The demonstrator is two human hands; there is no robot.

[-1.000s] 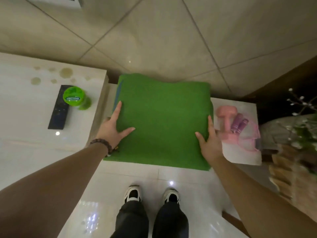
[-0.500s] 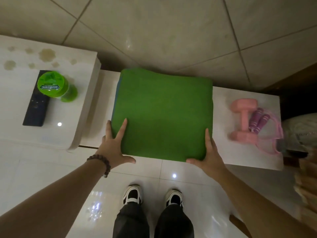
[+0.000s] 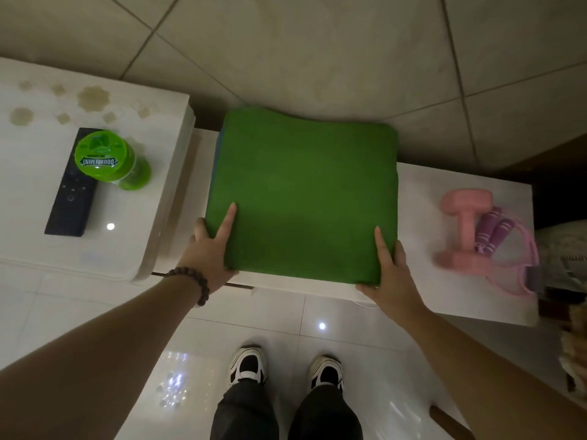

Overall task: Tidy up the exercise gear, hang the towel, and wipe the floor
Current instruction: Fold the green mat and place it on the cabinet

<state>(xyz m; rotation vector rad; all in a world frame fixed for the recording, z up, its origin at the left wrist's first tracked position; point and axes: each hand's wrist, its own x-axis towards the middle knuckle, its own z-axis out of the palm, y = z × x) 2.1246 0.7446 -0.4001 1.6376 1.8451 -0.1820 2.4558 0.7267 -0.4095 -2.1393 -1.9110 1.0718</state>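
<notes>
A: What is seen of the mat [image 3: 301, 198]?

B: A folded green mat, thick, nappy, with rounded corners and a blue layer showing at its left edge, is laid flat on the low white counter [image 3: 460, 300].

A: And how is it held?

B: Its near left corner is gripped by the left hand [image 3: 208, 249], the forefinger laid straight on top and the thumb tucked under the edge. Its near right corner is gripped by the right hand [image 3: 389, 271], one finger stretched along the top, the rest wrapped round the side.

A: What lies right of the mat?

B: A pink dumbbell [image 3: 462, 230], matte and blocky-ended, is set on the same counter, with a rope [image 3: 508, 246] with purple ribbed handles touching it.

A: And left of the mat?

B: On a higher glossy block [image 3: 38, 173], a green translucent tub [image 3: 111, 160] with a lid marked DOUBLEMINT is stood partly over a dark flat remote [image 3: 71, 198]. Its contents cannot be told.
</notes>
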